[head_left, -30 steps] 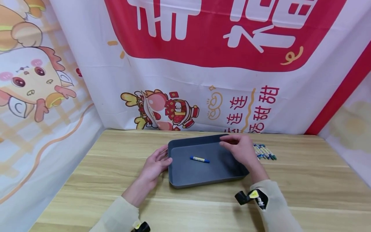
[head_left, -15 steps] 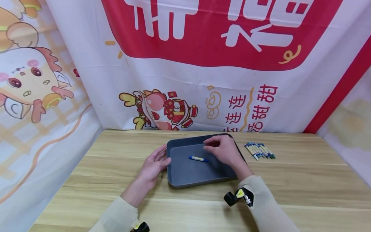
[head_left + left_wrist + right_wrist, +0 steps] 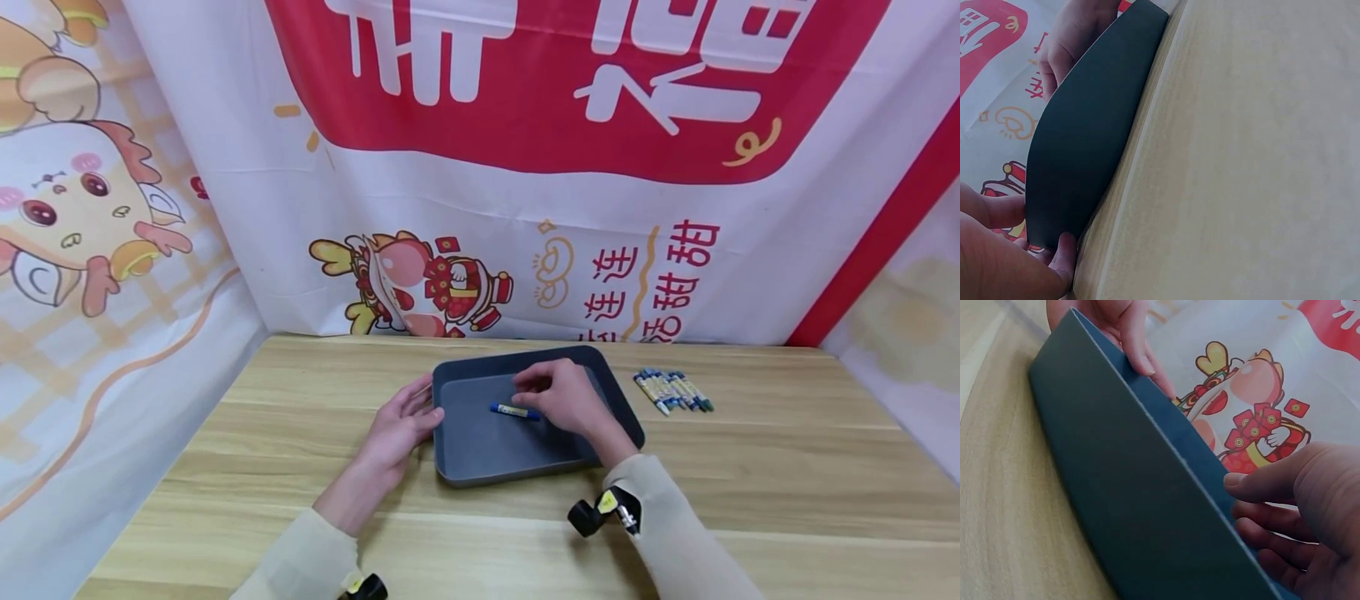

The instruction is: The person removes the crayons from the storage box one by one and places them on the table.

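Note:
A dark grey rectangular tray (image 3: 472, 454) sits on the wooden table. Inside it lies one blue crayon (image 3: 514, 412) with a pale printed wrapper. My left hand (image 3: 397, 429) holds the tray's left end, thumb over the rim and fingers along the outer wall. Over the tray's middle hovers my right hand (image 3: 562, 396), its fingers loosely bent and the thumb apart from them, close above the crayon's right end. Nothing shows between thumb and fingers in the right wrist view, where the tray wall (image 3: 1129, 475) hides the crayon.
Several similar crayons (image 3: 672, 391) lie side by side on the table (image 3: 787, 467), right of the tray. A printed cloth (image 3: 480, 200) hangs along the table's back edge, and another covers the left side.
My right hand has moved left from the tray's right side and lowered toward the crayon inside. The left hand keeps its hold on the tray, which stays in place.

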A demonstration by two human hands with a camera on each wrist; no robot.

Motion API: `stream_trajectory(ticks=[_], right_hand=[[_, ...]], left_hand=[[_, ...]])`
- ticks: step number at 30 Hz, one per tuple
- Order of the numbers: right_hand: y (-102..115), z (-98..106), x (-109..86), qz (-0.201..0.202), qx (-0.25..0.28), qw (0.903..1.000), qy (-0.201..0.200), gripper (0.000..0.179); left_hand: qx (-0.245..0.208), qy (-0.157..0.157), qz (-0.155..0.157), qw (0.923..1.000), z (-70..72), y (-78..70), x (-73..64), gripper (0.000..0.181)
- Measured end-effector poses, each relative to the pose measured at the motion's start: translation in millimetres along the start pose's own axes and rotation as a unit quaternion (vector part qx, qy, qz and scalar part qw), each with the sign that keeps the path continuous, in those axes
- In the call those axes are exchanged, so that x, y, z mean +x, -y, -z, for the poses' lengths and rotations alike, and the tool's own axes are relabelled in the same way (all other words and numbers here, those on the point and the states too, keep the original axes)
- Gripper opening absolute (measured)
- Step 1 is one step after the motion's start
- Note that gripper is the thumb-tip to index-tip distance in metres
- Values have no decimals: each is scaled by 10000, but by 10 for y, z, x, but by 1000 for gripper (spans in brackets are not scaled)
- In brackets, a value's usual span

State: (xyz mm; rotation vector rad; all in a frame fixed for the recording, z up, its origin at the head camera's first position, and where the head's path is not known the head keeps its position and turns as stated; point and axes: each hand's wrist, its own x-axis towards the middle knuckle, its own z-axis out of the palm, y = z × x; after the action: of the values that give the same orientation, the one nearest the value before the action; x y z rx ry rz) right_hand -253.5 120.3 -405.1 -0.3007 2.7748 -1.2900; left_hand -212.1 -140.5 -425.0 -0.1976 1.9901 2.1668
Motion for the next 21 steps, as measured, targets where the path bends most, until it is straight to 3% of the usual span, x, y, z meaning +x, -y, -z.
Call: stream_trajectory(ticks=[11,21], right_hand=[[-79,-158,21,-349,128,9991,185,18],[-96,-193,17,-280,-63,9992,269,15]], left_hand=[[53,-6,10,10000,-1,2,1,65],[42,5,-43,10000,-7,-15,-27,66]])
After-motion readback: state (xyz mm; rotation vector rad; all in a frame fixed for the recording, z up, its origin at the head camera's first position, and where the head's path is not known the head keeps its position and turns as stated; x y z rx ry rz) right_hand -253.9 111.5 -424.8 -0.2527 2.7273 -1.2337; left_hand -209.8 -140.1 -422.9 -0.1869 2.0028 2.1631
